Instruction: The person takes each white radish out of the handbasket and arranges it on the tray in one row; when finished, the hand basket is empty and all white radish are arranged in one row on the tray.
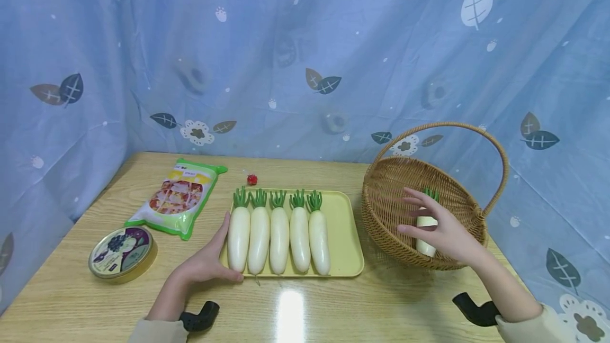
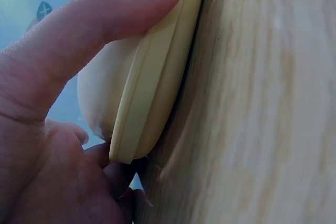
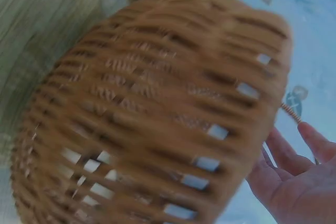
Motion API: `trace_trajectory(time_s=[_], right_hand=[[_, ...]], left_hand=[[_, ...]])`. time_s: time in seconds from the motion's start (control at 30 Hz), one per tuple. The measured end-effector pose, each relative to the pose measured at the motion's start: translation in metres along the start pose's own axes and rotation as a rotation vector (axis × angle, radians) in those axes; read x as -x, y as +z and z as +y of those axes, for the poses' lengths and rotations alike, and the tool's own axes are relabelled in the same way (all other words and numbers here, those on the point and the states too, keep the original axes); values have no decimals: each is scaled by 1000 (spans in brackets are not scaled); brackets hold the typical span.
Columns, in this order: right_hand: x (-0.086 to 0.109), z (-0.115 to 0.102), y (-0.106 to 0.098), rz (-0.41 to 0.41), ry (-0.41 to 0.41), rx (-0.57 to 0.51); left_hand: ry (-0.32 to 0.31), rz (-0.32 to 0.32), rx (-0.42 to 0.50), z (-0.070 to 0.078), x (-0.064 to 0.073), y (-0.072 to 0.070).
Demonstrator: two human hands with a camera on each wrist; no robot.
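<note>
My left hand (image 1: pixel 209 258) grips the left front corner of a yellow tray (image 1: pixel 345 237). Its thumb (image 2: pixel 142 9) lies along the front rim while the fingers go round the left side, partly hidden. Several white radishes (image 1: pixel 279 242) with green tops lie side by side on the tray, tops toward the back. Over the wicker basket (image 1: pixel 381 221) on the right, my right hand (image 1: pixel 445 229) has its fingers spread and holds nothing. Inside the basket, a white radish (image 1: pixel 425 247) with a green top shows partly behind that hand.
A green and white food bag (image 1: pixel 178 197) and a round tin (image 1: pixel 121 253) lie left of the tray. Behind the tray is a small red object (image 1: pixel 252 179). The basket's tall handle (image 1: pixel 500 173) arches up; a blue patterned curtain (image 1: pixel 286 68) closes off the back.
</note>
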State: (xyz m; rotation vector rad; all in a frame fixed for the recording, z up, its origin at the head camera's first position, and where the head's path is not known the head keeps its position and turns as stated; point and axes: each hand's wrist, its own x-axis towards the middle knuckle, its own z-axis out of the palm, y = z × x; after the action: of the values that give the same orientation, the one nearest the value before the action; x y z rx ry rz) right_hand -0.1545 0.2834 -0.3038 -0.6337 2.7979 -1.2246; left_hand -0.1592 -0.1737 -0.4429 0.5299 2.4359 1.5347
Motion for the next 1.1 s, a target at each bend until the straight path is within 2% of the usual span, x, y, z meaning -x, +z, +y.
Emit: trace_trajectory(time_s=[0.4,0.77,1.1], right_hand=[[-1,24,-11,15,42,31],[-4,42,-20,26,131,127],[-6,56,-25,9,206,124]], left_hand=[[-10,1,-1,1,0,0],[-16,-3,-13,1,1,0],[-11,-2,-5,2,1,0]])
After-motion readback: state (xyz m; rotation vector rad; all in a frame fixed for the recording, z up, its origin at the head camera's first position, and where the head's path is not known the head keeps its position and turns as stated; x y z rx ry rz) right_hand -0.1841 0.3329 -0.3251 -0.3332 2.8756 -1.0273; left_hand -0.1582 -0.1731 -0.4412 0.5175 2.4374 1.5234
